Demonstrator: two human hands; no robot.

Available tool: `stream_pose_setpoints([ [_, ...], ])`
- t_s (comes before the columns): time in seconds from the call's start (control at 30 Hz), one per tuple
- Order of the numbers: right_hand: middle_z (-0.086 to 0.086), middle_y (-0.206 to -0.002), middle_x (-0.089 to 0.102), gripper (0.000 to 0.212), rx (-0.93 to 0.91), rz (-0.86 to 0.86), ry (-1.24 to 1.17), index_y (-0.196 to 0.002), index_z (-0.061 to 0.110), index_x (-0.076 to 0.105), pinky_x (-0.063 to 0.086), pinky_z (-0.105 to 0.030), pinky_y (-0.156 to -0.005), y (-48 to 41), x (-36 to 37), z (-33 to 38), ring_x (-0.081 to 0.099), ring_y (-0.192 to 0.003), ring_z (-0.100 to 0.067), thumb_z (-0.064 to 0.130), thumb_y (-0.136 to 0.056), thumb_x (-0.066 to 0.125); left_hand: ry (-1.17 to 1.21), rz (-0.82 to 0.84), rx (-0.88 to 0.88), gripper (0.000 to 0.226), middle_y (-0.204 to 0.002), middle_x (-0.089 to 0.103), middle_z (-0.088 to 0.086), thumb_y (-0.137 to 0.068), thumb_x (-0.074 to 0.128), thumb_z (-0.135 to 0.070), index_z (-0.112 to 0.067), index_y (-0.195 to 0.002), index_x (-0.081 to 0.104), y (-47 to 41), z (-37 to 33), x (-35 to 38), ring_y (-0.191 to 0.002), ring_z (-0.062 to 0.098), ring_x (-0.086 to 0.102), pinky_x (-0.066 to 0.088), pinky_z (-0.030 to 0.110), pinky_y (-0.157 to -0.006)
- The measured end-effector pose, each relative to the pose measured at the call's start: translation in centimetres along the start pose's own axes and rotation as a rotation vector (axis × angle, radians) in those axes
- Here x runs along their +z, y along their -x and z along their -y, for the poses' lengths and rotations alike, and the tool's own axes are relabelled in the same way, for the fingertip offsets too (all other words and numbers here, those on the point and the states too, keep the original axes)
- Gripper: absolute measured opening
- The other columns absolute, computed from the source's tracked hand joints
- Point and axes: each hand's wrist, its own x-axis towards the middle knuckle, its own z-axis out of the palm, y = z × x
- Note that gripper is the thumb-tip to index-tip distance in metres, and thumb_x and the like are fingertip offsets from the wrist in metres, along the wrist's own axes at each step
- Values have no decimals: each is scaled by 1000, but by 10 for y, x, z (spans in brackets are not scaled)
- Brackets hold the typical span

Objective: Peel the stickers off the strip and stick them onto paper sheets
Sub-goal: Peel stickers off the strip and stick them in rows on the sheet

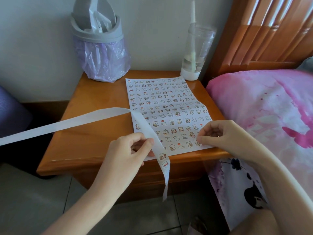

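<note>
**Head view.** A paper sheet (pixel 169 106), covered in rows of small stickers, lies on a wooden nightstand (pixel 94 102). Its near edge runs close along the nightstand's front rim. Clock directions are read from the sheet's centre.

- **Strip:** The strip (pixel 67 123) enters from the frame's edge at 9 o'clock and crosses the nightstand's left rim in the air. It folds over at the sheet's left edge, runs down toward 7 o'clock and hangs off the front rim. Two unpeeled stickers (pixel 163 156) show on the hanging part.
- **Hands:** The left hand (pixel 130 150), at 7 o'clock, pinches the strip between thumb and forefinger. The right hand (pixel 218 133), at 5 o'clock, has its fingers curled. Its thumb and forefinger tips are closed on a sticker (pixel 197 143) at the sheet's near right corner.
- **Surroundings:** A lidded bin (pixel 100 48) with a plastic liner stands at 11 o'clock and a clear bottle (pixel 196 53) at 1 o'clock, both just beyond the sheet's far corners. Bare wood shows from 8 to 10 o'clock, left of the sheet. A pink pillow (pixel 262 107) borders the nightstand's right rim at 3 o'clock.
</note>
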Motion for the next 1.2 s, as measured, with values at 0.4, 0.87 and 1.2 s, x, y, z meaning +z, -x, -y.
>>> stream_pose_setpoints([
  [0.4,2,-77,69,5,-51,-54,37,-75,17,70,43,-6,-56,3,4,-1,51,-59,1,16,-77,75,-56,-13,19,16,-95,65,-16,-87,56,-28,-17,-93,65,0,0,1,-58,-18,57,40,3,-45],
  [0.87,6,-67,55,26,-45,-23,77,-91,23,57,38,-19,-59,-3,7,-7,46,-57,-4,27,-74,77,-79,-14,24,16,-86,56,-26,-88,55,-29,-16,-90,64,0,-1,1,-59,-20,56,40,2,-44],
  [1.2,6,-69,58,40,-7,-79,110,-92,26,54,41,-24,-57,-3,11,-2,50,-60,-8,56,-69,67,-73,-19,29,16,-87,57,-25,-88,55,-27,-15,-92,65,0,-1,2,-57,-20,56,40,2,-43],
])
